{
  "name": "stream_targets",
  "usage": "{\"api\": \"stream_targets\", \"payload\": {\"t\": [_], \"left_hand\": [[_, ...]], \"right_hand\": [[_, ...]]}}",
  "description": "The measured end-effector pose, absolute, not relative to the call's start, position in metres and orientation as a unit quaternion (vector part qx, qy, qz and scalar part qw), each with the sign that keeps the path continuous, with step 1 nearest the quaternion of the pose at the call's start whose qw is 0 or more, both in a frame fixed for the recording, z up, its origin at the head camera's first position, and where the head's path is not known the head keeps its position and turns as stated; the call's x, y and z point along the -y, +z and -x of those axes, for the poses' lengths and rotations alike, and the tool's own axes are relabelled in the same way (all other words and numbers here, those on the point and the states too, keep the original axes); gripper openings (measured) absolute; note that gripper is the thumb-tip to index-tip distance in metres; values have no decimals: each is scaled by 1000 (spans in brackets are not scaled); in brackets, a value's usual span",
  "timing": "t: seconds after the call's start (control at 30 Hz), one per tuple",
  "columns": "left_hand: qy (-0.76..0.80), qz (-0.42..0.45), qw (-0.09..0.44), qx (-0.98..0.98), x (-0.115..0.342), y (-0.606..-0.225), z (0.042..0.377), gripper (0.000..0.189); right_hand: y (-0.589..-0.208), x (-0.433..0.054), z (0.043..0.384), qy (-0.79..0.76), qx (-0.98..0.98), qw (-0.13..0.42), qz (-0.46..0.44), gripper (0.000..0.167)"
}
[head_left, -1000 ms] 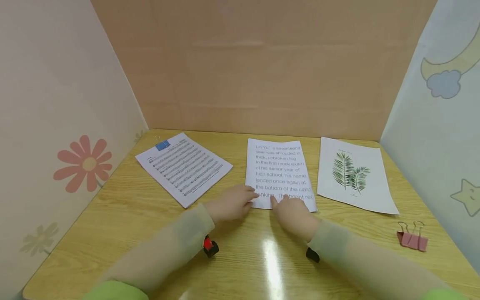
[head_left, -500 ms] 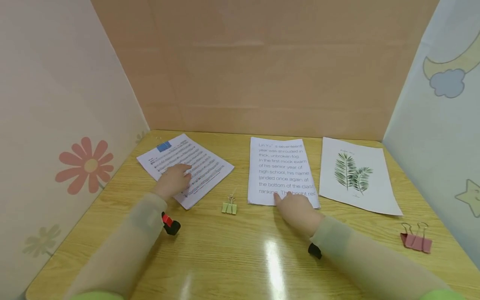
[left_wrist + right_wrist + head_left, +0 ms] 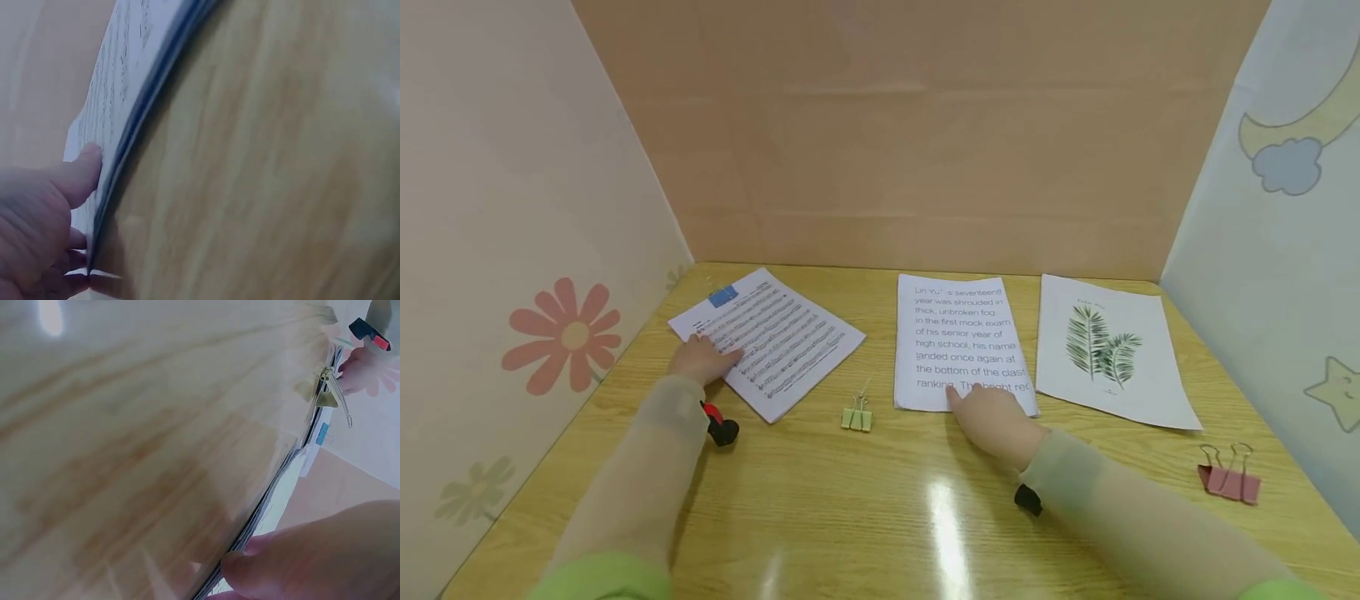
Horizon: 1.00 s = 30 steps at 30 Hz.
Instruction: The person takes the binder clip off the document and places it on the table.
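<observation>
My left hand (image 3: 703, 362) rests at the near left edge of a stack of sheet music (image 3: 790, 333), thumb lying on the top page in the left wrist view and the other fingertips by the stack's edge. A blue binder clip (image 3: 722, 296) sits on that stack's far left corner. My right hand (image 3: 996, 421) touches the near edge of a stack of large-print text pages (image 3: 962, 342). In the right wrist view its thumb (image 3: 240, 572) presses the stack's edge. Between the two stacks a light green binder clip (image 3: 857, 417) lies on the wooden table.
To the right of the text pages lies a sheet with a green palm-leaf print (image 3: 1108, 358). Nearer, on the right, is a pink binder clip (image 3: 1228, 483) with its wire handles up. A tan back panel (image 3: 925, 167) and decorated side walls enclose the table.
My left hand has moved left from the text pages, over the sheet music, to that stack's left edge. The green clip has come into view. The text pages have shifted slightly away.
</observation>
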<state>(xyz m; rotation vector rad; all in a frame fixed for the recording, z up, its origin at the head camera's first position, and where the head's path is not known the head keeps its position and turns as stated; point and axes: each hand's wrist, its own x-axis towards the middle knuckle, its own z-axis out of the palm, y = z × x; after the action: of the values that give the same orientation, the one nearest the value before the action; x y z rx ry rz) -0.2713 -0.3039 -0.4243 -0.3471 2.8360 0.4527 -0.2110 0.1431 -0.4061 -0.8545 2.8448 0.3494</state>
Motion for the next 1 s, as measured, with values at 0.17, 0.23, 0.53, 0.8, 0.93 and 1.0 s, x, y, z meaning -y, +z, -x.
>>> {"api": "stream_targets", "payload": {"t": [0.17,0.23,0.53,0.8,0.93,1.0], "left_hand": [[126,76,137,-980,313,-424,268,93],[125,59,138,-981,316,-424,265,92],[180,7,150,-972,332,-423,243,90],[166,-17,169,-971,337,-426,227,99],[154,-45,161,-974,326,-426,219,98],[154,-61,157,-974,320,-426,216,97]], "right_hand": [[-405,-143,210,106,-949,76,287,43],[-404,-143,210,102,-950,79,286,42],[-405,-142,212,101,-952,72,280,42],[-404,-144,213,109,-949,69,289,43],[-405,-145,213,111,-948,67,291,43],[-406,-145,213,116,-947,65,294,43]]}}
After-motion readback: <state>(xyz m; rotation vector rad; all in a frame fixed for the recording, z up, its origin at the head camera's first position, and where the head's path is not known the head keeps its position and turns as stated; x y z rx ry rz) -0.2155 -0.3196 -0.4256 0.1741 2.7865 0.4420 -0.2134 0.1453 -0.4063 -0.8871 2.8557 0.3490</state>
